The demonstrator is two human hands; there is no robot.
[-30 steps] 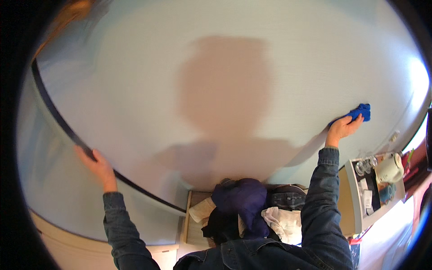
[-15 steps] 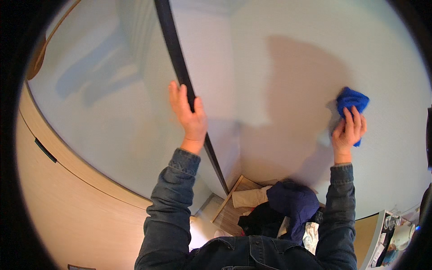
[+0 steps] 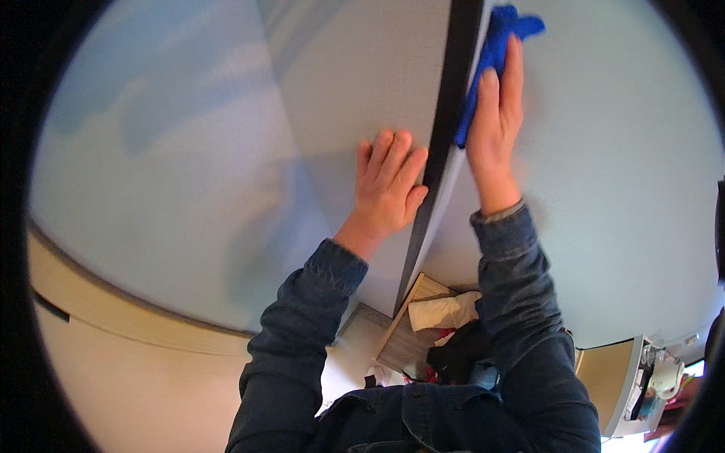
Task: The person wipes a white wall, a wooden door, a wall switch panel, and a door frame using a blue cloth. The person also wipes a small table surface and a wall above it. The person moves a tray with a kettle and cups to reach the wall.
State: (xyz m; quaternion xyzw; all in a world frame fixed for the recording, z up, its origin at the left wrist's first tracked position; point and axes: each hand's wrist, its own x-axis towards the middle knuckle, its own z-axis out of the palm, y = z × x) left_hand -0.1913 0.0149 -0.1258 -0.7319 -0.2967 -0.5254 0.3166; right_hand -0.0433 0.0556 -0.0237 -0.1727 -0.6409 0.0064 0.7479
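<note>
My left hand lies flat on a pale panel, fingers stretched upward and thumb close to the panel's dark vertical edge strip. On the strip's other side, my right hand presses a folded blue cloth along the edge. Part of the cloth sticks out above the fingertips to the right. The palm hides some of its lower part.
A pale wall stretches to the right. Below is a wooden surface with clothes piled on it. A shelf with a white kettle stands at lower right, a light wood cabinet front at lower left.
My right hand has carried the blue cloth leftward from the wall to the dark edge. My left hand no longer straddles that edge and rests flat on the panel. The view has shifted left.
</note>
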